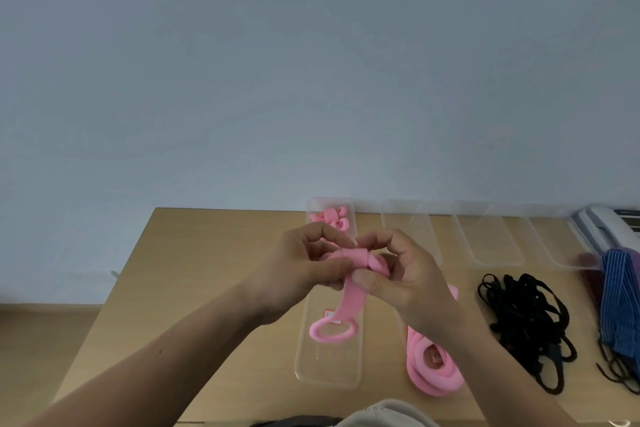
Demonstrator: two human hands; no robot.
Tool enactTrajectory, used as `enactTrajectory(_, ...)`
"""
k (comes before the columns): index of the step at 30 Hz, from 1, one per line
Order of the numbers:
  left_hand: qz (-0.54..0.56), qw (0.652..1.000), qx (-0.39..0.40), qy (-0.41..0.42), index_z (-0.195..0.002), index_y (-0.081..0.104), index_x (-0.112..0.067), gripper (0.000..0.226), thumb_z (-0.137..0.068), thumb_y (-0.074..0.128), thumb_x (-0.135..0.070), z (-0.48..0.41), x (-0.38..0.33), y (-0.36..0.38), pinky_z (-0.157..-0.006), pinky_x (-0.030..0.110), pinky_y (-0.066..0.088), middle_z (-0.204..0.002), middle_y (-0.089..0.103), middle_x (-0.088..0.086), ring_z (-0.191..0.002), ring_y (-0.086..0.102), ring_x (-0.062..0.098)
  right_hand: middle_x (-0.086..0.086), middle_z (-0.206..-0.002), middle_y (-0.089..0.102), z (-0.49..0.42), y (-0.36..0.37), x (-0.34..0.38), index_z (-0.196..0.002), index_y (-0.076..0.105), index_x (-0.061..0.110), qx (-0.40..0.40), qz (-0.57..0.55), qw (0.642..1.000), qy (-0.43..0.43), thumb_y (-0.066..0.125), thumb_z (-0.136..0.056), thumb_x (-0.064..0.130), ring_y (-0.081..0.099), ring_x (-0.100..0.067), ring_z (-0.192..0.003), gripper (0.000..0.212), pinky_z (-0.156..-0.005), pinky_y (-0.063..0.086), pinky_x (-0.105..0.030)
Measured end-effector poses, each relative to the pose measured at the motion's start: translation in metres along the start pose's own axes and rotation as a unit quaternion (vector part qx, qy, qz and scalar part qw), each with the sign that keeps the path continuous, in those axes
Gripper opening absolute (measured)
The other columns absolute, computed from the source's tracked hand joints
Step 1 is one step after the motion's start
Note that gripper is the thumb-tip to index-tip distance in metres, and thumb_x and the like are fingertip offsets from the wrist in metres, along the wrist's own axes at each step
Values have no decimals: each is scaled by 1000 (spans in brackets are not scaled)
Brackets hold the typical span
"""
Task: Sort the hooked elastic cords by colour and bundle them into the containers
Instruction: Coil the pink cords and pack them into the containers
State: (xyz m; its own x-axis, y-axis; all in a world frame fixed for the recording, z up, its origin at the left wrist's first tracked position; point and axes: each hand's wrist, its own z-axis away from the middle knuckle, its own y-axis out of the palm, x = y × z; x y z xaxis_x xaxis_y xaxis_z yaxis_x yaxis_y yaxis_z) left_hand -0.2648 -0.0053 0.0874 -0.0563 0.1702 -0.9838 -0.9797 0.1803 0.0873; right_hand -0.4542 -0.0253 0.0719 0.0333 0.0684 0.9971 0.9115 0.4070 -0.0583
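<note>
Two hands are working one pink cord (349,298): your left hand (304,267) is pinching its wrapped middle and your right hand (401,274) is gripping the same wrap from the other side. Its loop end is hanging over the leftmost clear container (329,367). More pink cords (433,371) are lying on the counter (207,253) just right of it, then black cords (526,315), then blue striped cords (620,305).

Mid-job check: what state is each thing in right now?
left hand: grips pink cord
right hand: pinches its rolled part
pink cord: partly rolled, looped end dangling over left container
left container: pink bundles at far end
pink pile: loose on table
black cords: tangled, unsorted
blue striped cords: heaped, unsorted
other containers: look empty
</note>
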Motion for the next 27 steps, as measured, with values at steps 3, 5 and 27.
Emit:
enactTrajectory(3, -15, 1000, -9, 25, -94, 69, -12, 18, -78, 74, -5, 0, 4, 0, -78, 40, 59, -94, 71, 18, -85, 69, 34, -1, -86, 70, -2, 1, 3, -101, 65, 14, -24, 4, 1000, 14, 79, -79, 29, 63, -18, -64, 30, -60, 53, -29)
enactTrajectory(5, -24, 999, -18, 39, -96, 68, -10, 20, -78, 74, -7, 0, 7, -1, -85, 48, 57, -98, 70, 21, -94, 68, 40, -2, -75, 70, -4, 2, 5, -97, 66, 13, -40, 9, 999, 30, 72, -77, 32, 59, -18, -56, 28, -53, 49, -30)
enactTrajectory(27, 29, 1000, -1, 7, -93, 65, -2, 23, -78, 77, -15, 2, 2, -2, -63, 31, 52, -77, 66, 14, -69, 60, 26, -2, -89, 72, 0, 1, -1, -98, 63, 19, -12, -28, 1000, -5, 78, -68, 7, 70, -20, -86, 36, -77, 56, -31)
